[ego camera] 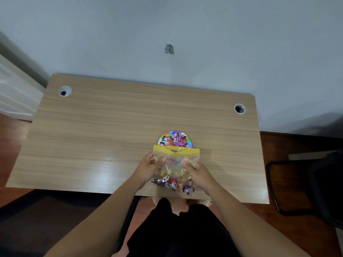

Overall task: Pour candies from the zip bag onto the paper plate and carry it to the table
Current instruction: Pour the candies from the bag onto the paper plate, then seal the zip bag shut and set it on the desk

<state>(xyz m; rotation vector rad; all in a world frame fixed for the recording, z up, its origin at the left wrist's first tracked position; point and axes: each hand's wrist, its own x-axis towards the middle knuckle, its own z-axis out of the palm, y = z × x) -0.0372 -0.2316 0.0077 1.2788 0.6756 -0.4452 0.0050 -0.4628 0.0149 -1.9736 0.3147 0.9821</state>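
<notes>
Pouring is judged to be partly done. A heap of wrapped candies [174,140] is already lying on the paper plate [189,139], which is resting on the desk [104,130]. A smaller batch of remaining candies [173,184] is being retained in the bottom of the zip bag [176,164], at the end nearest the person. The rest of the pour and the carrying of the plate to the table are judged to be outstanding.

The zip bag is being held between both hands, just in front of the plate, with its yellow zip strip [176,150] overlapping the plate's near rim. The bag's left side is being pinched by the left hand [148,168], and its right side by the right hand [197,172], thumbs on top of the clear film. Whether the zip strip is open cannot be told.
</notes>
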